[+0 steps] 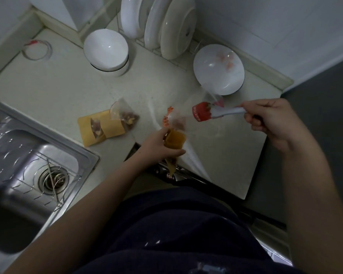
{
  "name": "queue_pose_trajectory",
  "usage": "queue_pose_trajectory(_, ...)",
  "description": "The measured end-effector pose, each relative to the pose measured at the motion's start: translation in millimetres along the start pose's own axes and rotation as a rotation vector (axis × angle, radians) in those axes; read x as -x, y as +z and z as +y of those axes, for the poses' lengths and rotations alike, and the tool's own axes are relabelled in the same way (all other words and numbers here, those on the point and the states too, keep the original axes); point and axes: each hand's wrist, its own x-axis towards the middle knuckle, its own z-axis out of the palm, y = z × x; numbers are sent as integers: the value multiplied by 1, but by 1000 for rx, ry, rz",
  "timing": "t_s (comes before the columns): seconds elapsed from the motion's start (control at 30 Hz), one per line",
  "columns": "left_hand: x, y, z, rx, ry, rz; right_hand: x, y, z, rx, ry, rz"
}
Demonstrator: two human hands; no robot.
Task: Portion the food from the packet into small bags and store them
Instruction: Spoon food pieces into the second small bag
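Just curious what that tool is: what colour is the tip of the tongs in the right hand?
The tongs' tip is red, on a whitish handle; the head view shows it.

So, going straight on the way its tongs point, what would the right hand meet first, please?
Probably the small bag in the left hand; tongs in the right hand aim at it, depth unclear.

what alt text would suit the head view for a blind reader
Over a kitchen counter, the left hand grips a small yellow bag while the right hand holds red-tipped tongs toward it. Filled bags lie beside the sink.
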Motion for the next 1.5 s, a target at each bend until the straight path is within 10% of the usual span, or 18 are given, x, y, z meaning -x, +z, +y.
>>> queue_pose_trajectory(0.77, 32, -22, 27, 25, 189, 346, 29, 48, -32, -44, -128, -51)
queue_pose_trajectory(1.2, 42, -30, 41, -58, 193, 434, 48, 94, -28, 881, -1007, 18)
queue_pose_trajectory(1.33, 38, -32, 39, 42, 129, 445, 45, 94, -27, 679, -918, 145)
queue_pose_trajectory(1.5, 23, -40, 23, 277, 26, 614, 41, 89, -23, 39, -338, 210)
